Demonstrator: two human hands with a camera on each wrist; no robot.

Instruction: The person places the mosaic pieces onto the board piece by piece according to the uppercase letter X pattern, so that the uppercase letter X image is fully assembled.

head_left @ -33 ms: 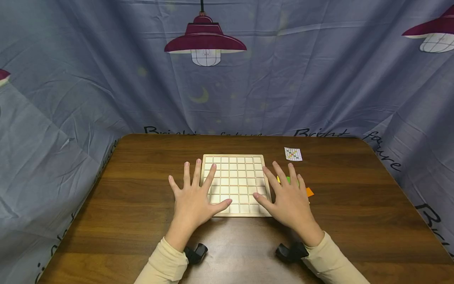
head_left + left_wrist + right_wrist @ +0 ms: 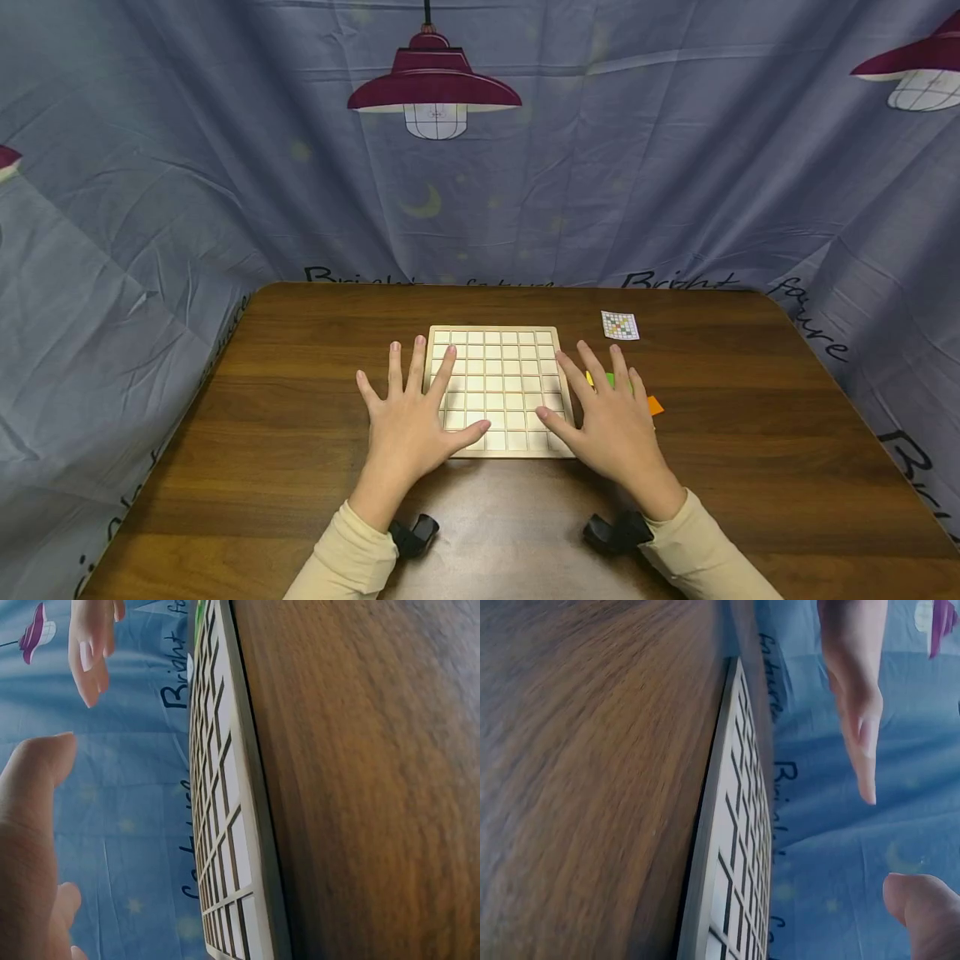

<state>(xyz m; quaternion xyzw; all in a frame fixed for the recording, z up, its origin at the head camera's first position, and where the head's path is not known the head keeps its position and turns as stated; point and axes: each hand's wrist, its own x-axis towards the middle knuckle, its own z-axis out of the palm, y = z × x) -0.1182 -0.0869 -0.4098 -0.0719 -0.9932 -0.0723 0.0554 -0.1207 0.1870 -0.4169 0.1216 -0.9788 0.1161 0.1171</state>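
A square wooden grid board [image 2: 495, 454] with pale square cells lies flat in the middle of the table. Over its left edge my left hand [image 2: 408, 425] is spread, fingers straight and apart, holding nothing. My right hand [image 2: 615, 425] spreads the same way at the board's right edge, also holding nothing. Both wrist views show the hands raised above the board's level. Partly hidden beneath the right hand are flat coloured pieces, among them a green piece [image 2: 610, 380] and an orange piece [image 2: 656, 406].
A small white card [image 2: 620, 326] printed with a coloured grid lies behind the right hand. The brown wooden table [image 2: 300, 375] reaches back to a blue-grey curtain [image 2: 480, 208] with printed lamps. A black strap with a device [image 2: 618, 532] sits at each wrist.
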